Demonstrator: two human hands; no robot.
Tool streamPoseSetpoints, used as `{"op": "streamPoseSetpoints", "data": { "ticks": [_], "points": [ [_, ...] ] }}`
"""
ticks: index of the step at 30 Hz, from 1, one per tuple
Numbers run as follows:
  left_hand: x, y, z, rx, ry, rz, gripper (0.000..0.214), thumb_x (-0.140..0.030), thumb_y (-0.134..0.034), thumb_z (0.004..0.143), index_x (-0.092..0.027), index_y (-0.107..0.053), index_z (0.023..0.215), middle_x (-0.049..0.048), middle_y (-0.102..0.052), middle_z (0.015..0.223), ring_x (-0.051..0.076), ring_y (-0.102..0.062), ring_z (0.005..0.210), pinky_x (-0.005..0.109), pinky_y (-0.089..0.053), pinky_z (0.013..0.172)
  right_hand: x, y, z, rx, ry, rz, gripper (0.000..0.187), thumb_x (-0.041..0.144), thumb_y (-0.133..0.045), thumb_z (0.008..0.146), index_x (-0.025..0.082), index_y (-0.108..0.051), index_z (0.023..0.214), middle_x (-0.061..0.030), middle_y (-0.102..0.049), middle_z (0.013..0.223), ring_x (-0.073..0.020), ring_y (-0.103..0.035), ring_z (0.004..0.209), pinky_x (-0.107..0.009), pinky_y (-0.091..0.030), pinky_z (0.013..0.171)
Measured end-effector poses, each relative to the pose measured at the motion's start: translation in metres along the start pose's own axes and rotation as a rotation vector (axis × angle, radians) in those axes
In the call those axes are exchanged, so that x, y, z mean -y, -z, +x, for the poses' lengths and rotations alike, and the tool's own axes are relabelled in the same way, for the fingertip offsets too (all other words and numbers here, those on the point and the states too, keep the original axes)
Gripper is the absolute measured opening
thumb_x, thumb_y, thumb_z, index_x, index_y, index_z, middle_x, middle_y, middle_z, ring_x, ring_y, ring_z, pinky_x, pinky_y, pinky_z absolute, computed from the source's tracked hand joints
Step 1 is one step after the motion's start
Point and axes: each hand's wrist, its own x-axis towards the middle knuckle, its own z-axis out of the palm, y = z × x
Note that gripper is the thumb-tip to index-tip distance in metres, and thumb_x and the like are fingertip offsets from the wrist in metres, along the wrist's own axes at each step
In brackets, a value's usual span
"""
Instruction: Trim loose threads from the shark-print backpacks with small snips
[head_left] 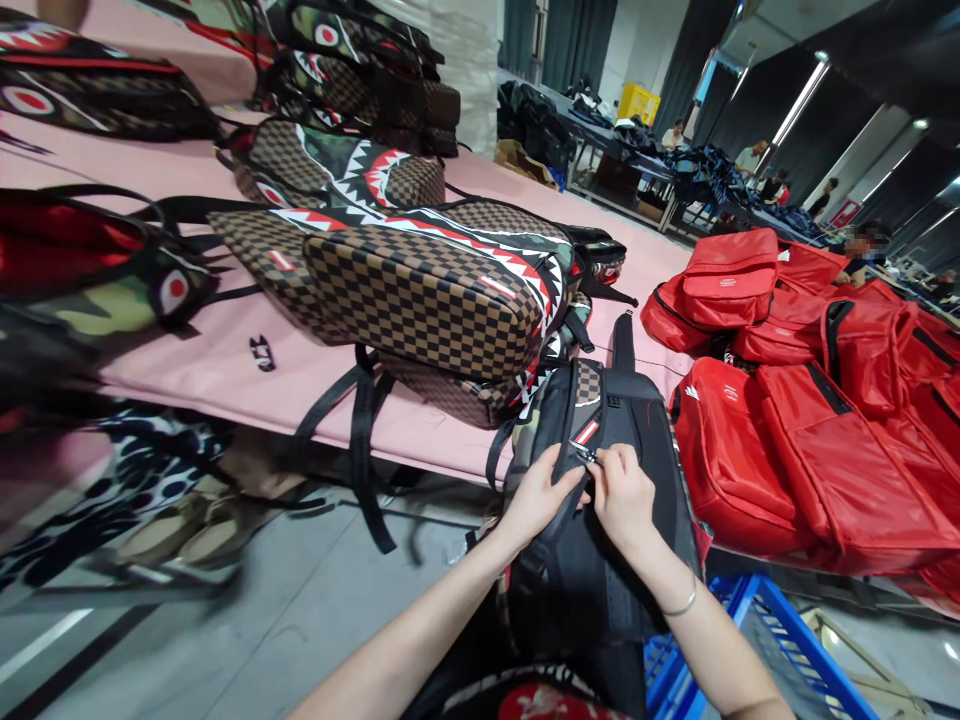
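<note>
Black backpack: we have it [649, 430] upright directly before our body, back panel towards us, at the edge of the pink table [199, 365], between the checkered bags and the red bags.
Left hand: ours [534, 497] lies on the backpack's front left area, thumb and forefinger slightly parted, their tips just beside a small metal piece [583, 453]; we cannot tell whether they grip any fabric.
Right hand: ours [624, 492] has its fingers bunched closely, thumb and forefinger pinching the metal piece; the exact contact is partly hidden by the fingers.
Red label: a small tag [586, 433] with a white edge sits just above the metal piece.
Bracelet: we wear a thin silvery band [682, 600] on the right wrist.
Checkered bags: to our left a brown-and-black stack [420, 300] with red, white and camouflage shark-teeth trim lies on the table, black straps [364, 440] hanging over its edge.
Red bags: to our right we see many [795, 470] heaped together.
Blue crate: it [817, 647] stands low on our right, below the red bags.
Neighbour: at left we see a person's spotted clothing [161, 450] and beige shoes [214, 530], somewhat blurred.
</note>
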Motion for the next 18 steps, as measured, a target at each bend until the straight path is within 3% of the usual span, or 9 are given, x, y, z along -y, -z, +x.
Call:
{"op": "streamPoseSetpoints", "data": {
  "ticks": [3, 5, 8, 10, 13, 18],
  "points": [
    [0.002, 0.004, 0.002, -0.134, -0.112, 0.049, 0.041, -0.03, -0.062, 0.074, -0.017, -0.047, 0.11, 0.0056, -0.061, 0.099, 0.02, -0.06, 0.094, 0.033, -0.048, 0.086, -0.006, -0.003, 0.005, -0.066, -0.149, 0.274, 0.018, 0.033, -0.044, 0.087, 0.018, -0.055, 0.09, -0.0067, -0.056, 0.087, -0.0172, -0.055, 0.08, -0.028, -0.046, 0.07],
    [0.003, 0.006, 0.004, -0.183, -0.161, 0.082, 0.047, -0.03, -0.062, 0.075, -0.018, -0.044, 0.116, 0.006, -0.061, 0.103, 0.019, -0.058, 0.099, 0.033, -0.043, 0.093, -0.009, -0.009, 0.008, -0.061, -0.338, 0.504, 0.022, 0.038, -0.046, 0.085, 0.018, -0.052, 0.091, -0.0027, -0.055, 0.079, -0.0132, -0.054, 0.066, -0.025, -0.046, 0.059],
    [0.006, 0.009, 0.007, -0.187, -0.166, 0.155, 0.037, -0.034, -0.062, 0.075, -0.019, -0.053, 0.107, 0.0059, -0.061, 0.106, 0.019, -0.06, 0.097, 0.031, -0.044, 0.091, -0.006, -0.02, 0.013, 0.08, -0.592, 0.85, 0.033, 0.048, -0.053, 0.078, 0.017, -0.05, 0.089, 0.0057, -0.047, 0.059, -0.0058, -0.039, 0.039, -0.018, -0.032, 0.036],
    [0.009, 0.011, 0.009, -0.212, -0.17, 0.185, 0.031, -0.035, -0.063, 0.073, -0.019, -0.057, 0.099, 0.0055, -0.063, 0.101, 0.019, -0.061, 0.094, 0.03, -0.045, 0.088, 0.0, -0.027, 0.016, 0.159, -0.676, 1.021, 0.038, 0.053, -0.059, 0.071, 0.017, -0.049, 0.08, 0.01, -0.038, 0.049, -0.003, -0.029, 0.033, -0.016, -0.022, 0.031],
    [0.012, 0.017, 0.011, -0.266, -0.19, 0.243, 0.027, -0.038, -0.063, 0.073, -0.018, -0.059, 0.091, 0.0047, -0.065, 0.089, 0.019, -0.063, 0.085, 0.029, -0.048, 0.08, 0.009, -0.037, 0.019, 0.131, -0.759, 1.153, 0.043, 0.056, -0.063, 0.064, 0.018, -0.044, 0.071, 0.0122, -0.034, 0.043, -0.0017, -0.025, 0.031, -0.014, -0.018, 0.03],
    [0.012, 0.031, 0.01, -0.31, -0.212, 0.491, 0.016, -0.036, -0.055, 0.078, -0.021, -0.059, 0.08, 0.002, -0.065, 0.077, 0.019, -0.063, 0.072, 0.027, -0.047, 0.069, 0.017, -0.048, 0.016, 0.078, -0.806, 1.186, 0.041, 0.05, -0.066, 0.06, 0.02, -0.04, 0.067, 0.013, -0.034, 0.041, -0.0025, -0.026, 0.031, -0.014, -0.019, 0.03]
  ]
}}
